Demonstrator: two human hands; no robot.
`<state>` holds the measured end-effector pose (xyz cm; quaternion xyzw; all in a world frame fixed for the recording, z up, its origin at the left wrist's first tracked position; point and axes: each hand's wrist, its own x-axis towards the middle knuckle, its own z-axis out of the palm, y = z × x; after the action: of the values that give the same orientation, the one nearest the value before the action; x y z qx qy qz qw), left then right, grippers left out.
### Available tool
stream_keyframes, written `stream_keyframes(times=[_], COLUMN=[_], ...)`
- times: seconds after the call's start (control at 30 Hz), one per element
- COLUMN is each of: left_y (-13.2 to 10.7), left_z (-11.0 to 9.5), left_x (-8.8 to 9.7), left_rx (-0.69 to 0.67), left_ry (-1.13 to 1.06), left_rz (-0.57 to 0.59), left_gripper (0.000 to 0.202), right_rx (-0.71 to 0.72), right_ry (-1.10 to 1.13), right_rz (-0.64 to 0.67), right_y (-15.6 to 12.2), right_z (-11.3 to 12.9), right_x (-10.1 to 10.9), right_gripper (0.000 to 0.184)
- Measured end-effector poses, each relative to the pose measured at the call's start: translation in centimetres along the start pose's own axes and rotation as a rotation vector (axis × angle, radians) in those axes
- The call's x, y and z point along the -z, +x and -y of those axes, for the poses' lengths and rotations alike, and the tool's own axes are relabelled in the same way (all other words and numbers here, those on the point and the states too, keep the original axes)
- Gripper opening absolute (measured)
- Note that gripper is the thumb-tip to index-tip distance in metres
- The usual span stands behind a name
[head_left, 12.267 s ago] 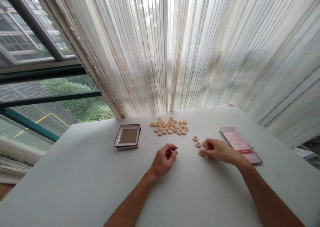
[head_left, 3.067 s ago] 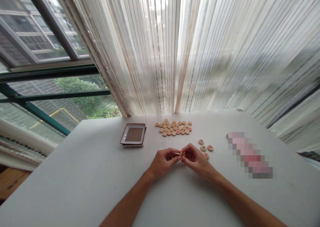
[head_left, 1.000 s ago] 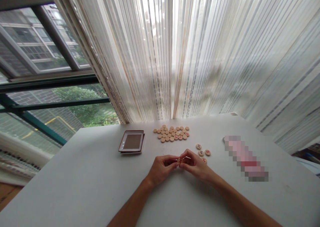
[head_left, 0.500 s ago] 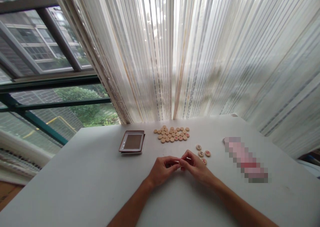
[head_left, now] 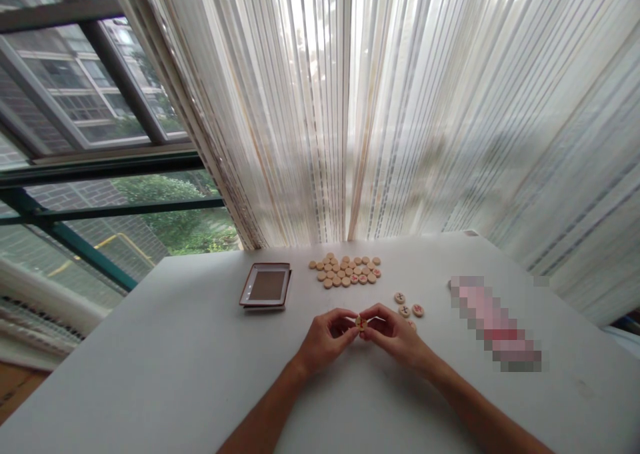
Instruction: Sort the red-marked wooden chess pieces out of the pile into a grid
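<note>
Between the fingertips of both hands is a round wooden Chinese chess piece [head_left: 361, 324], its red-marked face turned toward me. My left hand [head_left: 327, 337] pinches its left edge, and my right hand [head_left: 393, 337] pinches its right edge. Close beyond my right hand lie several loose pieces, among them a black-marked piece [head_left: 399, 297] and a red-marked piece [head_left: 418, 311]. One of these is partly covered by the right hand. Farther back, a cluster of chess pieces [head_left: 346, 272] lies flat, mostly plain side up, with a few showing red characters.
A shallow brown-rimmed box [head_left: 265, 285] sits left of the cluster on the white table [head_left: 165, 361]. To the right lies a blurred-out pink item [head_left: 493, 324]. Striped curtains [head_left: 320, 141] hang behind the table's far edge, with a window [head_left: 95, 87] at left.
The chess piece, mostly hidden by the fingers before, now shows its red-marked face between both hands. The hands have stayed in nearly the same place; the view has shifted slightly.
</note>
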<state>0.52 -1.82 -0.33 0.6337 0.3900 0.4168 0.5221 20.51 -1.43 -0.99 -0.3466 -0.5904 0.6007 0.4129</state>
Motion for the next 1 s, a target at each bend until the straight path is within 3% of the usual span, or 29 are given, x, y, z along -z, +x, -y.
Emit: stream_keyframes(times=[0.33, 0.5, 0.8, 1.0], left_y=[0.0, 0.0, 0.0, 0.0], left_z=[0.5, 0.1, -0.3, -0.3], left_x=[-0.3, -0.3, -0.2, -0.3], left_rx=[0.021, 0.015, -0.028, -0.036], left_ry=[0.085, 0.118, 0.123, 0.165], left_rz=[-0.081, -0.039, -0.013, -0.043], left_gripper=[0.035, 0.036, 0.038, 0.029], right_rx=[0.200, 0.273, 0.287, 0.302], right_ry=[-0.273, -0.471, -0.537, -0.523], right_rz=[-0.022, -0.103, -0.154, -0.138], right_y=[-0.9, -0.8, -0.5, -0.8], right_z=[0.7, 0.8, 0.5, 1.1], right_x=[-1.4, -1.4, -1.1, -1.3], right_gripper=[0.020, 0.015, 0.015, 0.011])
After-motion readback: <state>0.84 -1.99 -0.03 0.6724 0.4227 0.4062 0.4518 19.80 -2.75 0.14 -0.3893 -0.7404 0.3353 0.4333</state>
